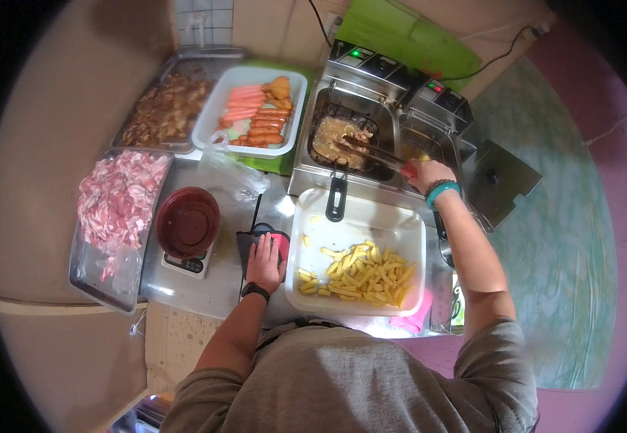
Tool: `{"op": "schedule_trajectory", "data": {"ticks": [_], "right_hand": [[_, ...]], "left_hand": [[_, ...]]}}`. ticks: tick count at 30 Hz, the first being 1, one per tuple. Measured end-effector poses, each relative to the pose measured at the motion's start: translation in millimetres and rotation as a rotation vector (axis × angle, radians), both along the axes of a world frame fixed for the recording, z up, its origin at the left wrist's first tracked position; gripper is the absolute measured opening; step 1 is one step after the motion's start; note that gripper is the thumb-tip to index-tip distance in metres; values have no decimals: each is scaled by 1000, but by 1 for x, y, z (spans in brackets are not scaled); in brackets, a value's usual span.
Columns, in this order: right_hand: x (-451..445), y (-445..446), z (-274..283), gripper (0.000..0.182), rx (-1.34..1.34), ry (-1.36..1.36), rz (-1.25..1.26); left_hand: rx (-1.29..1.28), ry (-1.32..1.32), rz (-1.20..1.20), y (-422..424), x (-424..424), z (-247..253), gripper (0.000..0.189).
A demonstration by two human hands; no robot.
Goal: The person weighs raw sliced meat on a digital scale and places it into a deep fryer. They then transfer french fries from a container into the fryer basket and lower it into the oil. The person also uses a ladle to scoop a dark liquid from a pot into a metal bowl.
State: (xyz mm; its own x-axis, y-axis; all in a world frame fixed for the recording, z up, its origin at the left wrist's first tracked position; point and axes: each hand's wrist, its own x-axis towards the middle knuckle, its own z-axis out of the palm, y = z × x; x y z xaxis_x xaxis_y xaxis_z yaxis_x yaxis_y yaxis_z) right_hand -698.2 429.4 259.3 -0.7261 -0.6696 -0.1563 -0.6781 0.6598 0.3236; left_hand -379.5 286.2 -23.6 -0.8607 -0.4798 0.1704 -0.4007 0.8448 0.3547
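My right hand point(431, 174) grips metal tongs point(381, 155) by their red handle. The tips of the tongs reach into meat pieces point(340, 135) frying in bubbling oil, inside a wire basket point(337, 197) whose black handle points towards me. This basket sits in the left well of a steel deep fryer point(394, 130). Flat on a dark and pink cloth item point(281, 241), perhaps a mitt, rests my left hand point(264, 262). Just right of that hand, below the fryer, stands a white tray point(420, 227) holding French fries point(370, 276).
A dark red bowl point(189, 223) stands on a digital scale point(197, 265). Farther left, raw sliced meat point(121, 200) fills a metal tray point(99, 276). Behind are a white tray of sausages point(264, 127) and browned food pieces point(167, 111). A metal lid point(508, 181) lies right of the fryer.
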Motion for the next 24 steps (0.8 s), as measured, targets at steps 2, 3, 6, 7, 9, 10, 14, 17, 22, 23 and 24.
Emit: {"op": "schedule_trajectory", "data": {"ticks": [2, 3, 6, 7, 9, 10, 14, 17, 22, 23, 24], "right_hand": [[-6, 3, -4, 38, -138, -16, -29], [-8, 5, -4, 37, -203, -29, -39], [-23, 25, 8, 37, -323, -12, -34], [-24, 27, 13, 39, -375, -21, -12], [-20, 35, 30, 41, -470, -54, -31], [-21, 39, 34, 41, -500, -40, -18], [-10, 48, 55, 42, -632, -30, -47], [-15, 63, 53, 43, -826, -23, -27], [-5, 63, 33, 44, -933, -94, -69], [-9, 61, 23, 44, -887, -141, -115], [-3, 57, 22, 44, -852, -150, -121]], "left_hand": [[-9, 19, -5, -1, 0, -2, 61], [-9, 23, -3, 1, 2, -2, 62], [-5, 24, -4, 1, 2, 1, 62], [-1, 17, 1, 1, 3, -1, 62], [3, 6, 7, 1, 2, -3, 62], [6, 5, 8, 1, 2, -3, 62], [6, 2, 13, 1, 2, -3, 62], [2, 3, 3, 2, 0, -1, 63], [6, 1, 5, 1, 4, 0, 63], [-1, -1, 5, 1, 4, 0, 63], [-7, -1, 6, 1, 3, 0, 63]]}}
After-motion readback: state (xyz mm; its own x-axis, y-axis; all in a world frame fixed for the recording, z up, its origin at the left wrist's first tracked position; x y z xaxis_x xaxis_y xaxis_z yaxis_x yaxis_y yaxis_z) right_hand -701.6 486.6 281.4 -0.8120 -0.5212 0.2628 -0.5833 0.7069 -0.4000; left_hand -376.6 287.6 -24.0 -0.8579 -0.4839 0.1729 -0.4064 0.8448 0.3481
